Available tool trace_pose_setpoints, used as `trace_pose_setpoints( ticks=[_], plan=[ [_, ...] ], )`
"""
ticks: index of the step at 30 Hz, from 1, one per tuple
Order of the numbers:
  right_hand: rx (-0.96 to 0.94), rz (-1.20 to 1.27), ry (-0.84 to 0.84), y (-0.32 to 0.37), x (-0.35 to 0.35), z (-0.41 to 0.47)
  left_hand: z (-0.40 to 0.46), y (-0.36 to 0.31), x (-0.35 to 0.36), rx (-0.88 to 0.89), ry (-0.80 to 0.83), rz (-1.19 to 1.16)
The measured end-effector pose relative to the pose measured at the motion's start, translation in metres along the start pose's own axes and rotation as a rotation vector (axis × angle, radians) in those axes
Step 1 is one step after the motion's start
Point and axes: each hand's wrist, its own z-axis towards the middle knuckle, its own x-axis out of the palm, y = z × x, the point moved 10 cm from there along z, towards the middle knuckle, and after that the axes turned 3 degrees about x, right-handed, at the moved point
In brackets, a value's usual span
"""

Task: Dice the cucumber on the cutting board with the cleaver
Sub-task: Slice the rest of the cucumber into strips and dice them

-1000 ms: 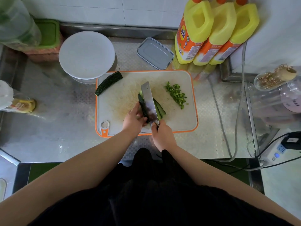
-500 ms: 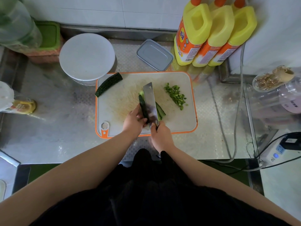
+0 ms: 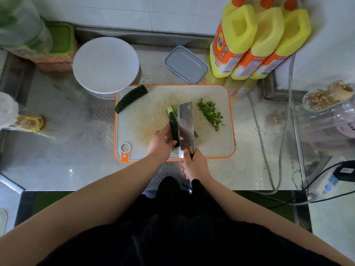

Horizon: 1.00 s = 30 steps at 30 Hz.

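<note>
Nearest the counter edge, our right hand (image 3: pixel 195 165) wraps its fingers tight round the cleaver (image 3: pixel 185 127) handle, wrist low, forearm coming in from lower right; blade runs lengthwise away from us, flat face showing, so it looks like a lengthwise slicing cut into strips, not crosswise dicing yet. Just left of it our left hand (image 3: pixel 161 144) steadies the cucumber piece (image 3: pixel 173 129), fingers curled and pinching its near end, fingertips tucked against the dark skin, presumably to keep them off the edge; thumb position we cannot tell. That piece stands on edge, touching the blade's left face, with a few cut strips (image 3: pixel 171 111) fanning beyond it and one sliver poking out right of the blade. All of this sits mid-board on the orange-rimmed cutting board (image 3: pixel 215 146). Right of the blade, apart from it, the diced pile (image 3: pixel 210 114) is pushed aside, likely to keep the cutting zone free. Further back at the board's far-left corner the uncut cucumber half (image 3: pixel 131 98) lies slanted, overhanging the rim, parked for later, so we judge the task maybe a third done. Beyond the board: white round lid (image 3: pixel 106 64) on a pot, grey lidded box (image 3: pixel 186 64), three yellow bottles (image 3: pixel 255 39) against the tiled wall, green-lidded container (image 3: pixel 61 38) far left. Jar (image 3: pixel 326 95) and power strip (image 3: pixel 330 182) off to the right.
</note>
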Motion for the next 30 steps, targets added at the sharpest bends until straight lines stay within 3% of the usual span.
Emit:
trace_pose_setpoints(
  ticks=[10,16,21,30],
  plan=[
    [0.049,0.066,0.042,-0.002,0.002,0.004,0.006,0.001,0.003,-0.006,0.031,0.038],
    [0.183,0.274,0.127,-0.010,0.002,0.004,0.012,0.008,0.006,-0.035,0.038,0.023],
    [0.171,0.248,0.168,-0.005,-0.001,0.004,0.010,0.008,0.005,-0.077,0.020,-0.034],
    [0.096,0.099,0.185,0.007,-0.009,0.004,0.008,-0.001,0.003,-0.029,0.043,0.073]
  ],
)
